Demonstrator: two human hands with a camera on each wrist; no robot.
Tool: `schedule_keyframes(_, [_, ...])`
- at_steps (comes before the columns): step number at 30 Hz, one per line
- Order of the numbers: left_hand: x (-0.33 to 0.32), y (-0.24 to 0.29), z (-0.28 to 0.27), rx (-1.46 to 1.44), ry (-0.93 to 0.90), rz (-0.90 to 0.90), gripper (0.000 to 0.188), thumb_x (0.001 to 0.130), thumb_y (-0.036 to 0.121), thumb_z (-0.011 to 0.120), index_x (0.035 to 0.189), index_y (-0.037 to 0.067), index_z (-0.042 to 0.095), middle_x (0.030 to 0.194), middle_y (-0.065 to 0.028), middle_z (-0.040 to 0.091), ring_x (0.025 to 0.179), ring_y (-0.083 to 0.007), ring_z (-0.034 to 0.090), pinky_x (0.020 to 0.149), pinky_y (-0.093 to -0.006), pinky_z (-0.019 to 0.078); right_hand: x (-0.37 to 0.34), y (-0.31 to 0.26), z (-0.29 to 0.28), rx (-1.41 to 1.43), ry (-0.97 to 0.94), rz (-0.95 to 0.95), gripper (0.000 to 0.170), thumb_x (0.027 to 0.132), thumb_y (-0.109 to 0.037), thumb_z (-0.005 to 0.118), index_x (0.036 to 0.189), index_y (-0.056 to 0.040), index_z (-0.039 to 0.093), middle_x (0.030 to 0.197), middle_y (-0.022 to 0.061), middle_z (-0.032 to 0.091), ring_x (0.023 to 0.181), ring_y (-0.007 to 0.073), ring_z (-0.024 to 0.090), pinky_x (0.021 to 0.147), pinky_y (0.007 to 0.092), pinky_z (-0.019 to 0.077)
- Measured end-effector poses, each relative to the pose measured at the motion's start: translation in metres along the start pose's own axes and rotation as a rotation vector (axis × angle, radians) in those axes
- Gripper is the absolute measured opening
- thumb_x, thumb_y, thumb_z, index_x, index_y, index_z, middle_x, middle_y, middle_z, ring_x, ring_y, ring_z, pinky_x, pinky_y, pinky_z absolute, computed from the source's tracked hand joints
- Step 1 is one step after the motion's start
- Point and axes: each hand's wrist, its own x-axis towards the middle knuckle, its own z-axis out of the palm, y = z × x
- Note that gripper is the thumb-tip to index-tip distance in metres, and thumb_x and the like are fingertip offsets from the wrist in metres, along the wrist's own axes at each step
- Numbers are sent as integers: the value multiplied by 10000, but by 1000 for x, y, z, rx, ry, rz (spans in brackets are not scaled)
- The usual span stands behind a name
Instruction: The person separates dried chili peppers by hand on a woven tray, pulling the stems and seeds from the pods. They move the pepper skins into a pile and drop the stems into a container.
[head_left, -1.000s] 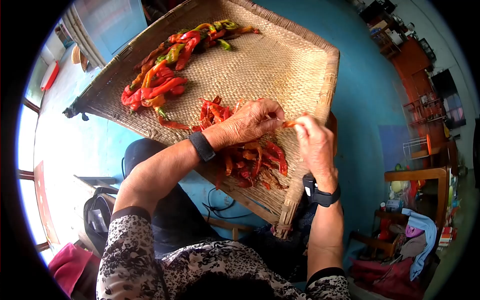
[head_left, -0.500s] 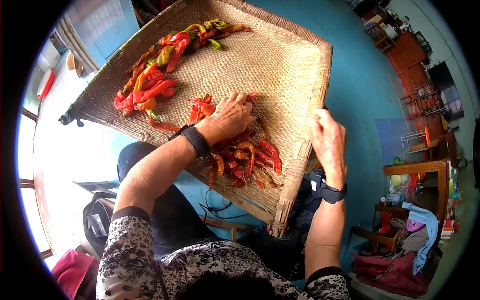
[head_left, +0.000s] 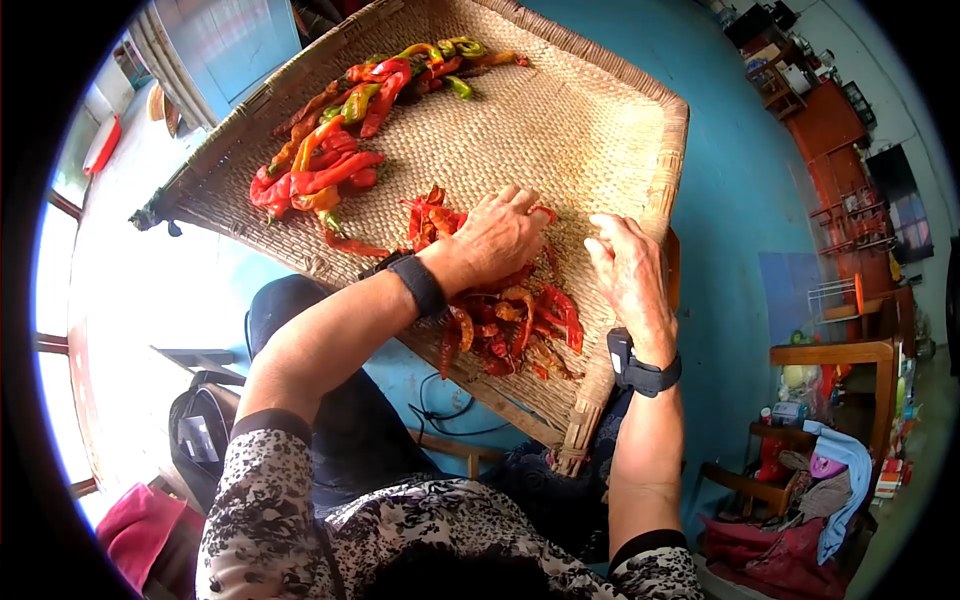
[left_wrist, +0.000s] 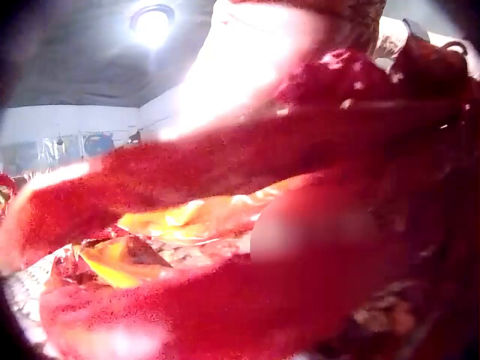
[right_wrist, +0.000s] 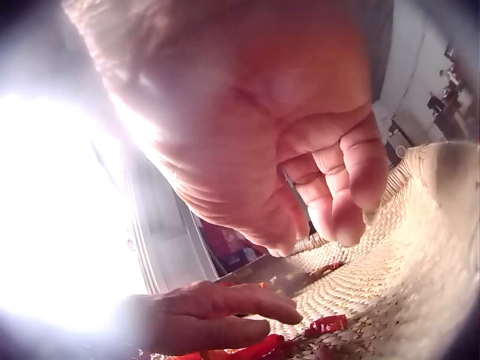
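My left hand (head_left: 500,235) reaches over the loose dried peppers and grips a red chili pepper (head_left: 545,213) whose end sticks out past the fingertips. In the right wrist view the left fingers (right_wrist: 225,304) appear low, with red pepper around them. My right hand (head_left: 630,270) hovers over the right side of the woven tray (head_left: 560,120), its fingers loosely bent and nothing between them. Below the left hand lies a heap of dried red peppers (head_left: 515,320), and more pepper pieces (head_left: 430,215) lie beside it. The left wrist view is filled by blurred red peppers (left_wrist: 187,180).
A longer row of red, orange and green peppers (head_left: 335,165) lines the tray's far left side. Seeds (head_left: 575,195) are scattered on the weave. To the right, a wooden chair (head_left: 830,352) stands by piled cloth (head_left: 775,550) on the blue floor.
The hands were together on a pepper piece, then parted: the right went out past the tray's edge, the left down to the heap. Now the right hand is back over the tray, nearer the left.
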Motion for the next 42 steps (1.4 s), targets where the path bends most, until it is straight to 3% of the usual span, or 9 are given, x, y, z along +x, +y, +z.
schedule_keyframes(11, [8, -2, 7, -58, -111, 109, 241, 889, 142, 543, 1070, 4, 624, 1089, -192, 614, 1058, -336, 571, 927, -401, 447, -2, 3, -3, -1, -49, -4, 314, 839, -44, 632, 1145, -13, 569, 1016, 209, 602, 917, 399, 607, 750, 444, 496])
schedule_keyframes(13, [4, 17, -13, -429, 16, 142, 195, 879, 81, 544, 1025, -23, 621, 1065, -204, 626, 983, -365, 605, 870, -401, 489, -2, -2, 2, 50, -52, -22, 323, 809, 8, 640, 1126, -6, 577, 1020, 212, 607, 940, 394, 602, 772, 431, 487])
schedule_keyframes(18, [-8, 31, -28, -593, 16, 213, 209, 861, 47, 582, 1056, -21, 612, 1075, -211, 623, 993, -374, 609, 875, -416, 494, -5, -7, 1, 38, -237, 12, 177, 824, 25, 608, 994, -2, 565, 825, 232, 612, 777, 420, 604, 669, 450, 465])
schedule_keyframes(23, [-12, 16, -50, -461, 100, 178, 229, 828, 56, 610, 1053, 12, 621, 976, -174, 655, 884, -348, 649, 784, -418, 532, -10, -1, -8, 79, -200, 79, 71, 883, -23, 579, 946, -8, 606, 786, 215, 627, 694, 377, 612, 626, 402, 477])
schedule_keyframes(27, [-18, -17, -84, -140, -167, -166, 248, 890, 149, 597, 1103, 24, 628, 989, -163, 652, 916, -329, 643, 799, -405, 525, -18, 22, -33, -45, 214, 79, 121, 915, -87, 580, 1000, -22, 637, 787, 157, 667, 683, 277, 660, 642, 355, 504])
schedule_keyframes(32, [-32, -32, -62, 55, -233, -100, 386, 892, 233, 603, 1231, 56, 552, 973, -168, 648, 904, -336, 633, 766, -433, 519, -37, 55, -60, -283, 180, 336, 157, 910, -131, 577, 1017, -31, 636, 758, 141, 659, 704, 337, 642, 661, 384, 504])
schedule_keyframes(36, [-26, -26, -50, 77, -217, -97, 371, 885, 228, 609, 1213, 63, 556, 930, -159, 649, 901, -341, 630, 759, -445, 513, -43, 58, -59, -537, 100, 335, 248, 871, -116, 635, 1104, -32, 619, 980, 160, 646, 865, 339, 632, 734, 400, 504])
schedule_keyframes(40, [-14, -21, -50, 30, -242, -134, 230, 863, 184, 621, 1045, 43, 612, 878, -161, 656, 813, -349, 644, 697, -419, 528, -26, 44, -44, -154, 183, 126, 270, 856, -69, 644, 1114, 1, 610, 1009, 164, 645, 861, 275, 657, 745, 357, 520])
schedule_keyframes(42, [-10, -13, -56, -208, 78, -92, 139, 877, 118, 622, 980, 25, 614, 789, -101, 661, 712, -252, 661, 640, -347, 535, -18, 27, -34, 67, 118, 89, 252, 855, -77, 647, 1091, 6, 623, 956, 150, 678, 793, 217, 677, 707, 316, 527])
